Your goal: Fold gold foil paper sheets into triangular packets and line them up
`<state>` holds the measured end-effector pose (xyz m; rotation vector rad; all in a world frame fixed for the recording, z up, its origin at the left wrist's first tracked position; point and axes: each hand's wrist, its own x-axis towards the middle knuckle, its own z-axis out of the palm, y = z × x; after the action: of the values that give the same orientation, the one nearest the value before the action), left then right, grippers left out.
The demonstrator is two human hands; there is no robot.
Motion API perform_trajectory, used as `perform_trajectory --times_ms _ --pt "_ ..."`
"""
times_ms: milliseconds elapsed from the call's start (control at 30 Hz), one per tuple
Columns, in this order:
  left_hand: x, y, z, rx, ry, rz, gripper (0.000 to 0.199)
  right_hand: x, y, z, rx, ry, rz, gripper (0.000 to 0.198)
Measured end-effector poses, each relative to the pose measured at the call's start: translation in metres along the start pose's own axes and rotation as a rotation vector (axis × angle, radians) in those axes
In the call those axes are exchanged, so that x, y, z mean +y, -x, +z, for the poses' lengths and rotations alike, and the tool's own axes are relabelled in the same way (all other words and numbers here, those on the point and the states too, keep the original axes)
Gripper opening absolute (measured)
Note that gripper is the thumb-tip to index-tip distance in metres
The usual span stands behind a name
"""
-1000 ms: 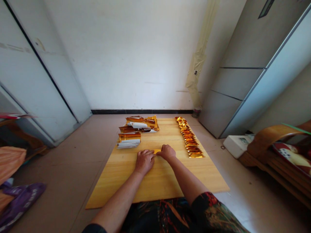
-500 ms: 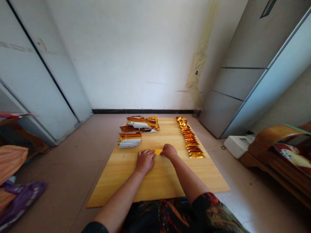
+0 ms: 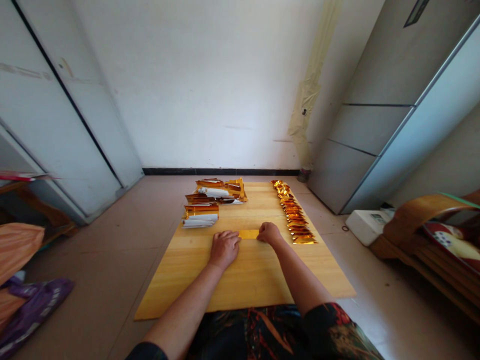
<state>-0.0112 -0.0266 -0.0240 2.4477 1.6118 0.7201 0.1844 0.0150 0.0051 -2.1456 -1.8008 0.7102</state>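
In the head view, one gold strip [image 3: 249,234] lies on a wooden board [image 3: 243,280], stretched between two hands. The left hand [image 3: 225,248] lies palm down with its fingers loosely extended, fingertips resting at the strip's left end. The right hand [image 3: 269,233] has its fingers curled together, pinching the strip's right end. Beyond the left hand sit two groups of gold and white pieces: a nearer stack [image 3: 200,216] and a farther pile [image 3: 221,189] (one white roll [image 3: 213,192] lies in it). Right of the right hand runs one column of gold foil pieces [image 3: 295,215], overlapping too tightly to count. One purple bag [image 3: 41,307] lies on the floor [image 3: 112,270] at left, contents hidden; one white box [image 3: 363,226] stands at right.
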Motion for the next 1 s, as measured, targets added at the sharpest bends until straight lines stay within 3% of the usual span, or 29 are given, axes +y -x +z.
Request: perform_trajectory --times_ms 300,533,767,1000 --pt "0.000 -0.001 0.001 0.033 0.010 0.015 0.025 0.021 0.001 -0.008 0.012 -0.064 0.001 0.017" --pt "-0.001 0.001 0.003 0.060 -0.005 0.065 0.026 0.023 0.000 0.000 0.133 -0.180 -0.166 0.050" --pt "-0.002 0.003 0.004 0.075 -0.025 0.112 0.025 0.023 0.006 0.009 0.130 -0.106 -0.324 0.023" --pt "-0.004 0.003 0.005 0.089 -0.044 0.136 0.026 0.020 0.009 0.009 0.133 -0.035 -0.293 0.039"
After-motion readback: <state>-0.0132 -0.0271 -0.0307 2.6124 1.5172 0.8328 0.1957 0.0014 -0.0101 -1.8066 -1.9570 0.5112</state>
